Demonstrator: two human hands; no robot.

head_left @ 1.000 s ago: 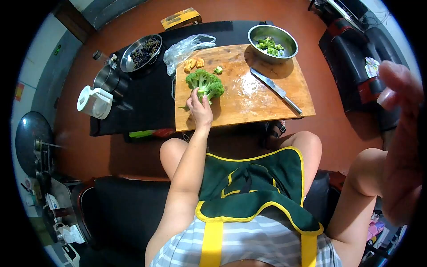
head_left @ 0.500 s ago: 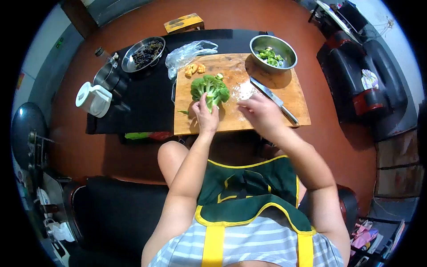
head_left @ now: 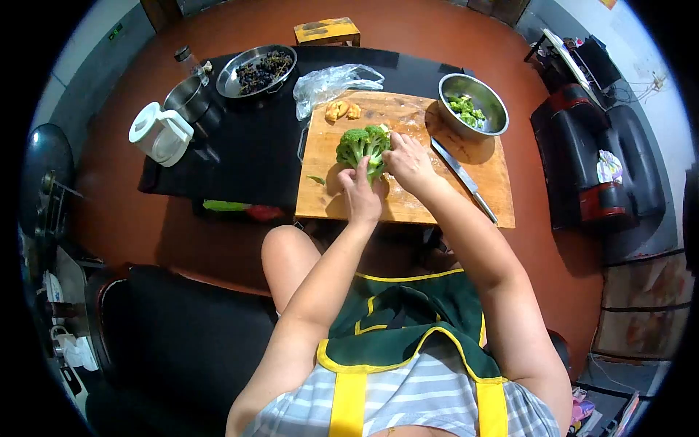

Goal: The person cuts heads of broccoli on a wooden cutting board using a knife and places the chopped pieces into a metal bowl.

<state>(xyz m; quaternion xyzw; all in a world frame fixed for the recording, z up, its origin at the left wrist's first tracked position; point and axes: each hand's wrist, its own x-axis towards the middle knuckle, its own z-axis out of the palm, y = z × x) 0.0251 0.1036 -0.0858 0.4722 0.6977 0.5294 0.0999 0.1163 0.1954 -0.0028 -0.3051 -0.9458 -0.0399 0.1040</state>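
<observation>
A head of broccoli (head_left: 358, 146) rests on the wooden cutting board (head_left: 408, 204), tilted toward me. My left hand (head_left: 361, 194) is closed around its stalk from the near side. At its right edge, my right hand (head_left: 409, 162) presses curled fingers against the florets. The knife (head_left: 463, 178) lies on the board to the right of that hand, handle toward me. Behind the knife, a steel bowl (head_left: 498, 116) holds cut green pieces (head_left: 466, 111). Orange-yellow pieces (head_left: 342, 111) sit at the board's far left, and a small green scrap (head_left: 316, 179) lies left of my left hand.
A crumpled plastic bag (head_left: 328, 84) touches the board's far left side. Beyond it on the black table (head_left: 247, 138) are a pan of dark grapes (head_left: 263, 71), a steel pot (head_left: 188, 99) and a white-lidded pitcher (head_left: 159, 138). A yellow stool (head_left: 328, 31) stands behind.
My right hand has moved left from beside the knife onto the broccoli. My left hand still holds the stalk. The whole view has shifted slightly.
</observation>
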